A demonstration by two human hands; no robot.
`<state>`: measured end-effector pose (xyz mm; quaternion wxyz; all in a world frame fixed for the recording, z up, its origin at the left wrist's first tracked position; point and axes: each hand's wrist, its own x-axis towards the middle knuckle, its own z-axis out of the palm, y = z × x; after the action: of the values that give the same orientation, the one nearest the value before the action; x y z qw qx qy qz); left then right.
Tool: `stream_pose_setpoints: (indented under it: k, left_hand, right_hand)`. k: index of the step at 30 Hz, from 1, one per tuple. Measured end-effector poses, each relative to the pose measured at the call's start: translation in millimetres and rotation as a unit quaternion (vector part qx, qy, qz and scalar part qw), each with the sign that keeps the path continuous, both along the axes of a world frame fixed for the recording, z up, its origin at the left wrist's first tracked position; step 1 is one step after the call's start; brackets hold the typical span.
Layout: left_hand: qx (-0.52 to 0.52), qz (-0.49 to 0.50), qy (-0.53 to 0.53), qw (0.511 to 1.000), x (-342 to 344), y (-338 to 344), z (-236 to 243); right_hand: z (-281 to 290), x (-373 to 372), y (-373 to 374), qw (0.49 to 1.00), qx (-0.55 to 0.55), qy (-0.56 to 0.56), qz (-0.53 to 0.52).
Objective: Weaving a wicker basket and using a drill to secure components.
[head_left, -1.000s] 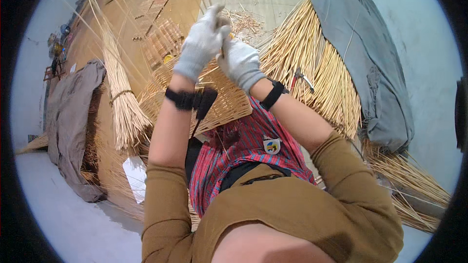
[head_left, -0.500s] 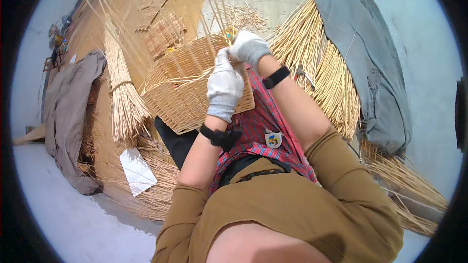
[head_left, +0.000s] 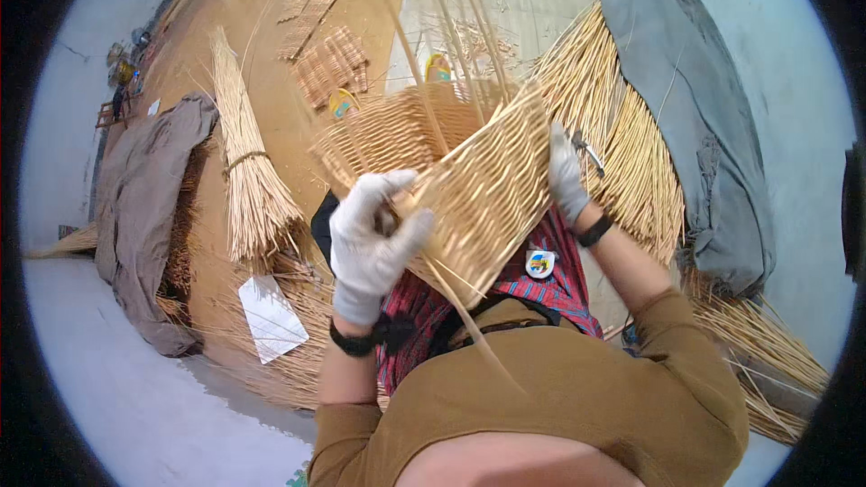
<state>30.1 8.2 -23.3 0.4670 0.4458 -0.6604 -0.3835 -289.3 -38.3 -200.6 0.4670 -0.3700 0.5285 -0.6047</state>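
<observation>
Two white-gloved hands are at a wicker basket (head_left: pixel 492 198) held above the person's lap. The left hand (head_left: pixel 374 239) is at the basket's left corner, thumb and fingers spread in a wide curve with a clear gap between them. The right hand (head_left: pixel 566 176) lies along the basket's right edge, fingers pointing up; I cannot tell how firmly they close on it. Half a second ago both hands were close together at the basket's far right corner; now they are well apart, one on each side.

The basket has turned and tipped up, so a broad woven wall faces the person. Tall stakes (head_left: pixel 471 45) rise from it, some blurred, and one loose cane (head_left: pixel 478 338) now slants from its near side toward the person's chest.

Beneath is a red striped apron (head_left: pixel 573 284). Just beside the right hand, a hand tool (head_left: pixel 591 159), partly hidden, rests on a large spread of pale canes (head_left: pixel 645 171), with a grey cloth (head_left: pixel 695 126) draped over it.

To the left on the floor are a tied bundle of canes (head_left: pixel 255 185) and a white sheet (head_left: pixel 271 320). Farther off lie small woven panels (head_left: pixel 334 65).
</observation>
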Motion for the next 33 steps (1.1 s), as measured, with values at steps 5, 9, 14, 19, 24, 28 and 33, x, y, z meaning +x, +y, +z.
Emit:
stream_pose_setpoints:
  k: [5,9,14,19,24,28,33]
  left_hand:
    - [0.052,0.005,-0.139,0.989,57.1,-80.6,-28.0]
    - [-0.018,-0.009,-0.402,0.915,105.3,-94.7,-43.4]
    - [0.003,-0.058,-0.392,0.918,100.0,-114.1,-49.0]
    - [0.305,-0.050,-0.249,0.918,85.3,-129.8,-40.6]
    - [0.230,0.005,-0.374,0.899,77.2,-129.9,-50.2]
    - [0.232,0.041,-0.381,0.894,73.3,-126.1,-55.0]
    - [0.309,0.051,-0.338,0.887,74.6,-128.7,-51.5]
  right_hand:
    - [5.2,49.8,26.0,0.984,-0.039,0.170,0.028]
    - [55.4,81.6,19.9,0.918,-0.128,0.374,-0.019]
    - [101.9,133.6,-10.6,0.963,0.074,0.049,0.255]
    - [96.0,184.4,-54.2,0.978,0.047,-0.080,0.188]
    - [76.7,197.3,-77.2,0.992,0.028,-0.020,0.123]
    - [93.0,221.6,-141.2,0.870,-0.239,0.424,0.078]
    - [134.7,231.8,-168.3,0.795,-0.172,0.556,0.170]
